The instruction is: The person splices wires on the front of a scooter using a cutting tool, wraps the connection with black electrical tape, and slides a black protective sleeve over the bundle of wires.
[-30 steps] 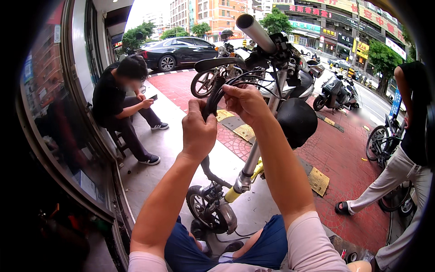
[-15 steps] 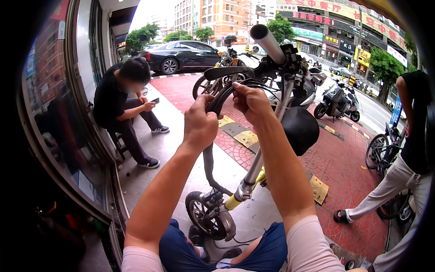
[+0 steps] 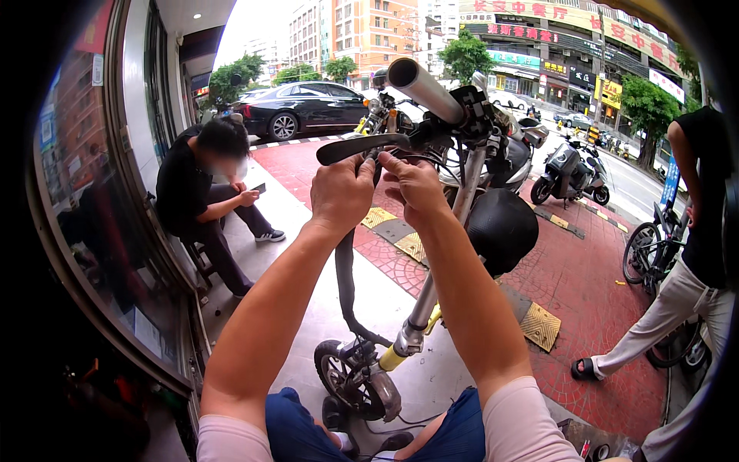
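In front of me stands a small scooter with a bare silver handlebar tube [image 3: 419, 86], a silver steering column [image 3: 426, 304] and a small front wheel [image 3: 342, 369]. A black-wrapped cable bundle [image 3: 346, 281] hangs from my hands down toward the wheel. My left hand [image 3: 341, 191] is closed round its upper end, just under the black brake lever [image 3: 362, 148]. Close beside it, my right hand [image 3: 416, 185] has thumb and fingers pinched at the top of the bundle, where thin black cables come out toward the handlebar. The fingertips partly hide the gripped spot.
A seated person [image 3: 204, 185] holds a phone on the left, by a glass door [image 3: 115, 200]. Another person [image 3: 697, 254] stands at the right near a bicycle [image 3: 650, 246]. A rounded black part [image 3: 504, 229] sits beyond the column. Motor scooters and a black car [image 3: 304, 110] are parked behind.
Both hands have shifted slightly and come closer together, up under the brake lever. The handlebar and lever have moved left and down in view. Less of the looped thin cables shows.
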The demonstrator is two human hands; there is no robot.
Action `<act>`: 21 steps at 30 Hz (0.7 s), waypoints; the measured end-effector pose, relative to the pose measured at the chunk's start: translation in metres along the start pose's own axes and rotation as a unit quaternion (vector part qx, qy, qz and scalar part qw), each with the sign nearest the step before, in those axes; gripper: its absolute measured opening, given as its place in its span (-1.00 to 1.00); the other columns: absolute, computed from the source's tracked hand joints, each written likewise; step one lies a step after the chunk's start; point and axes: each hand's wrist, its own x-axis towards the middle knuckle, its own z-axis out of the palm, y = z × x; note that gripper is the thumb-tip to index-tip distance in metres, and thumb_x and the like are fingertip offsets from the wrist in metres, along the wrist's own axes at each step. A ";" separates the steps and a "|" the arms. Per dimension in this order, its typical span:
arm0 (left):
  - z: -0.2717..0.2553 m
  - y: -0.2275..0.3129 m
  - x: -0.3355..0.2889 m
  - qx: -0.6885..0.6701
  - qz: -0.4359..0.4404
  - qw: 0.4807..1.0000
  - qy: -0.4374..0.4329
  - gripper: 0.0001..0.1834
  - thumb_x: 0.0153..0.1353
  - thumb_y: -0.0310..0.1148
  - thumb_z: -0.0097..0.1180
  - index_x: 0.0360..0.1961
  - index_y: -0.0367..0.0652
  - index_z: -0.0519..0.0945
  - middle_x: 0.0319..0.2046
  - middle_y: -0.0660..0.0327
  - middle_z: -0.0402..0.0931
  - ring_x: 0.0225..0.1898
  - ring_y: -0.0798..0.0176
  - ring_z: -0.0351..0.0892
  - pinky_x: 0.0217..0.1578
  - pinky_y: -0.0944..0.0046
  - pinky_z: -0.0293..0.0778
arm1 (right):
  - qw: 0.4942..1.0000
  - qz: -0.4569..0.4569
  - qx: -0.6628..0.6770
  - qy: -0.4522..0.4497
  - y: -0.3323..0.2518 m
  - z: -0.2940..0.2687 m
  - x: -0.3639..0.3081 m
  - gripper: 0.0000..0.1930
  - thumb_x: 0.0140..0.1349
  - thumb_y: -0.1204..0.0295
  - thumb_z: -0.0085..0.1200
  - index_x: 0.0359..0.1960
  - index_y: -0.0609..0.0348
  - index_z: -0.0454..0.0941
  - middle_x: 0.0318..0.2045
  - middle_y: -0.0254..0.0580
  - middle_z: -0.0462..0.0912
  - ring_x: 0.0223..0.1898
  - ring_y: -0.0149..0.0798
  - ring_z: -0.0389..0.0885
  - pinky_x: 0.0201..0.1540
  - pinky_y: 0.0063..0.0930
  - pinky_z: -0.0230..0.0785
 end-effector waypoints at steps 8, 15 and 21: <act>-0.006 0.009 0.021 -0.014 0.033 0.997 -0.067 -0.69 0.39 -0.29 0.09 -0.06 -0.30 0.73 -0.34 -0.01 0.74 -0.30 0.14 0.75 -0.16 0.14 0.60 | 0.996 -0.037 0.043 -0.072 0.002 -0.012 0.010 -0.80 0.30 0.23 0.37 -0.18 0.03 0.71 -0.31 -0.41 0.73 -0.27 -0.43 0.64 -0.24 -0.41 0.39; 0.000 0.011 0.034 0.078 0.071 0.994 -0.005 -0.62 0.44 -0.01 0.08 -0.22 -0.09 0.73 -0.34 0.02 0.71 -0.30 -0.19 0.69 -0.26 -0.07 0.58 | 0.996 -0.040 0.036 -0.076 0.003 -0.003 0.007 -0.87 0.42 0.33 0.21 -0.13 0.05 0.71 -0.21 -0.38 0.77 -0.18 -0.43 0.72 -0.22 -0.50 0.40; -0.011 -0.019 0.026 -0.318 -0.136 0.917 -0.196 -0.70 0.46 -0.23 0.12 -0.03 -0.25 0.68 -0.31 0.13 0.72 -0.42 0.27 0.71 -0.48 0.30 0.61 | 0.995 -0.052 -0.024 -0.082 0.001 -0.009 0.002 -0.84 0.36 0.25 0.29 -0.23 0.05 0.73 -0.27 -0.36 0.77 -0.22 -0.41 0.67 -0.11 -0.36 0.35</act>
